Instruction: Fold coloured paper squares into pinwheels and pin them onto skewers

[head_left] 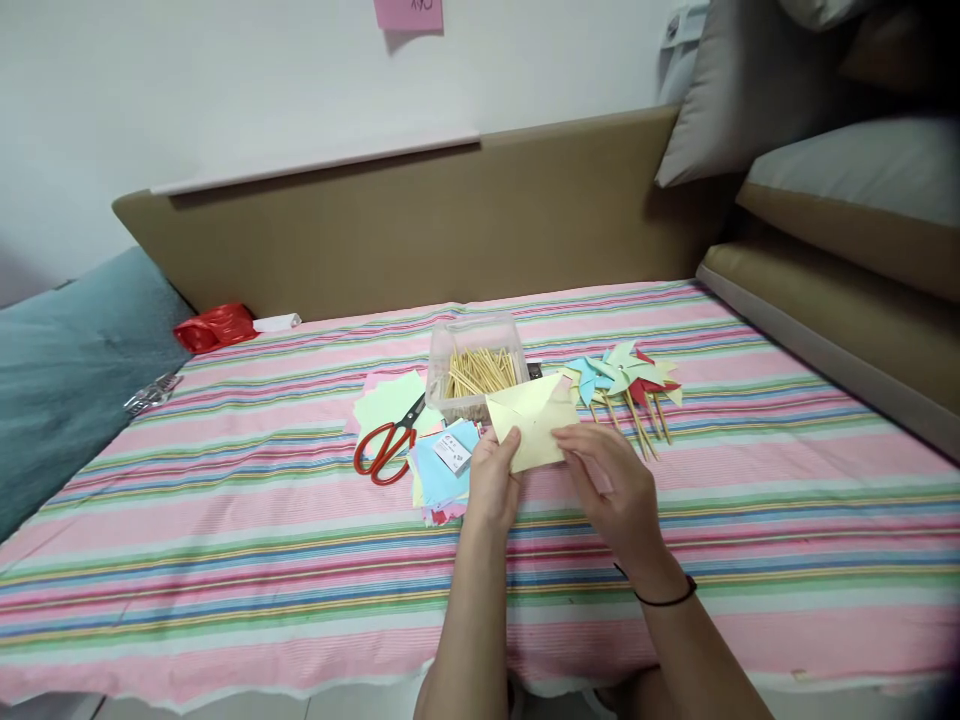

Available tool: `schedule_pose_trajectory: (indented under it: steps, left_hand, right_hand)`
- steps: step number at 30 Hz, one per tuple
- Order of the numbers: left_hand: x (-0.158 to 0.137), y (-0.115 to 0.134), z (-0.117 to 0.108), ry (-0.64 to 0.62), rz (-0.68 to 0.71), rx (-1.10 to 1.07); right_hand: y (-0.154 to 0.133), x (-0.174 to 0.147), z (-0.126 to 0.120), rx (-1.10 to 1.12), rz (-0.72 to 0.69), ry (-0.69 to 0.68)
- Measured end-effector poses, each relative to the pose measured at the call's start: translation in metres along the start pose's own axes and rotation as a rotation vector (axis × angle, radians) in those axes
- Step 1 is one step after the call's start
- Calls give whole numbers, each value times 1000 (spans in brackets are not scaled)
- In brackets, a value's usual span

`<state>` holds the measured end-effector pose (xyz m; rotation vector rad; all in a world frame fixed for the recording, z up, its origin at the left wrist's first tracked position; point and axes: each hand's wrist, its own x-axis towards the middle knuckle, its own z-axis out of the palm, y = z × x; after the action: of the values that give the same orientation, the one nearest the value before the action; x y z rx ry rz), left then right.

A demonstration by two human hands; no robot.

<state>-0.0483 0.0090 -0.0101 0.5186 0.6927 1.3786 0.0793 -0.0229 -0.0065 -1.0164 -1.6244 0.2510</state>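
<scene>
Left hand (pixel 495 480) pinches the paper (pixel 535 428) lower left; right hand (pixel 619 490) has fingertips at its right side, grip I can't confirm. Paper's above the cloth (pixel 262 500), blocking my view of the box (pixel 437 358) corner. Card (pixel 452 453) print unreadable; pink note (pixel 409 14) cut off.

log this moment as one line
left hand: holds pale-yellow paper sheet; right hand: at its right edge; nearby: red-handled metal scissors
</scene>
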Motion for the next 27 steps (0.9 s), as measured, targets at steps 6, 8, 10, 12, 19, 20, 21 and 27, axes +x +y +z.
schedule_pose_trajectory:
  steps: [6, 8, 10, 12, 19, 20, 21, 27]
  left_hand:
    - [-2, -3, 5, 64, 38, -66]
    - [-3, -3, 7, 87, 73, -103]
    - [-4, -3, 10, 85, 92, -144]
    - [-5, -3, 11, 69, 90, -185]
    - [-6, -3, 15, 73, 56, -308]
    - [-6, -2, 16, 76, 60, -316]
    - [-6, -2, 16, 78, 68, -324]
    - [-5, 0, 15, 148, 48, -353]
  right_hand:
    - [9, 2, -7, -1, 216, 106]
    - [12, 1, -7, 82, 295, 49]
    - [13, 0, -6, 191, 381, -6]
    - [13, 0, -6, 334, 467, -43]
    - [5, -2, 8, 678, 589, -64]
    - [4, -2, 12, 703, 606, -54]
    - [3, -3, 15, 726, 622, -39]
    - [-4, -1, 24, 728, 643, -89]
